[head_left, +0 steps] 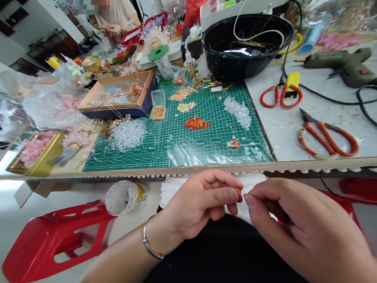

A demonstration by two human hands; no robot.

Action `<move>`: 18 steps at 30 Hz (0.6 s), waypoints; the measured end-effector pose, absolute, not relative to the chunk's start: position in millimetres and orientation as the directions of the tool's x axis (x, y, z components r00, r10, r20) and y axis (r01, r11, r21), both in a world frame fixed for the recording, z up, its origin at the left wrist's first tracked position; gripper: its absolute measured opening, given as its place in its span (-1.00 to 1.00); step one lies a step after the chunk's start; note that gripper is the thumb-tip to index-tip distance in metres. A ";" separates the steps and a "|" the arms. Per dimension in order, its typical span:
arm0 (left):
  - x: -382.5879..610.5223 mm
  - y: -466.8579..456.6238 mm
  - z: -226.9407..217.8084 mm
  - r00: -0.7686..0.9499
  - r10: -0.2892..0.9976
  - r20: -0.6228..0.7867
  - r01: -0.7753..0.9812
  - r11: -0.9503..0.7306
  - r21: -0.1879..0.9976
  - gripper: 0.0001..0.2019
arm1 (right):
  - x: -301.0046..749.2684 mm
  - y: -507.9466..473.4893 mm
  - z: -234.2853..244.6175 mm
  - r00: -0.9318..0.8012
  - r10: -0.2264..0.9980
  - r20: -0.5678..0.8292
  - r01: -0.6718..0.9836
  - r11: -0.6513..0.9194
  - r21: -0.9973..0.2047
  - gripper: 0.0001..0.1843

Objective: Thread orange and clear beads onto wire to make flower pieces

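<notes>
Between the thumb and forefinger of my left hand (201,199) is a small orange-red bead piece (238,194), partly covered by the fingertips. Close beside it, my right hand (300,219) is pinched at the fingertips; whatever they grip is too small to make out. Both hands are over my lap, just in front of the table edge. On the green cutting mat (163,151) lie a pile of orange-red beads (197,123), clear beads (127,134), more clear beads (238,112) and a small beaded piece (233,144) near the front.
Orange-handled pliers (327,136), orange-handled cutters (281,95) and a glue gun (342,64) lie right. Behind the mat stands a black basin (247,48); a box (119,93) of beaded pieces is left. A red stool (58,240) stands below. Another person (118,15) sits across.
</notes>
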State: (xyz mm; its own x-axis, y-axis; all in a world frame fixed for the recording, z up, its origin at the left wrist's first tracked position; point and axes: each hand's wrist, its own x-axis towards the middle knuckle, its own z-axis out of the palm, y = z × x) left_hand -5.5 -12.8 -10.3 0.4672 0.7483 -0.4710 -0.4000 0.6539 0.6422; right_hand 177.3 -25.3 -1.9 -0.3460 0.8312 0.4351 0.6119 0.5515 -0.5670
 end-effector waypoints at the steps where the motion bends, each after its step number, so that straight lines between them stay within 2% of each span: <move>1: -5.6 -13.4 -9.7 0.442 0.768 -0.463 -0.374 0.627 0.683 -0.81 | 177.0 -24.9 -2.8 -0.350 0.833 0.427 0.599 0.550 -0.582 -0.83; 5: -8.9 -15.7 -4.2 0.354 0.852 -0.385 -0.162 0.461 0.873 -0.82 | 177.7 -25.4 -7.5 -0.382 0.859 0.342 0.540 0.507 -0.672 -0.89; 8: -12.4 -16.1 3.2 0.303 0.919 -0.251 0.074 0.240 0.968 -0.91 | 178.7 -27.5 -11.8 -0.383 0.876 0.293 0.520 0.467 -0.716 -0.90; 10: -13.8 -15.3 8.1 0.277 0.952 -0.130 0.242 0.062 0.968 -0.95 | 178.4 -28.2 -14.8 -0.402 0.873 0.277 0.525 0.468 -0.711 -0.84; 13: -14.6 -13.4 12.5 0.310 0.950 -0.028 0.387 -0.099 0.917 -0.92 | 176.6 -27.1 -18.2 -0.426 0.866 0.262 0.539 0.476 -0.695 -0.92; 15: -14.8 -12.7 12.9 0.337 0.941 -0.020 0.393 -0.121 0.912 -0.90 | 174.8 -25.5 -18.7 -0.433 0.861 0.267 0.536 0.484 -0.692 -0.95; 18: -15.8 -12.8 9.6 0.335 0.940 -0.066 0.372 -0.067 0.926 -0.91 | 173.7 -23.2 -16.7 -0.438 0.852 0.287 0.517 0.500 -0.695 -0.91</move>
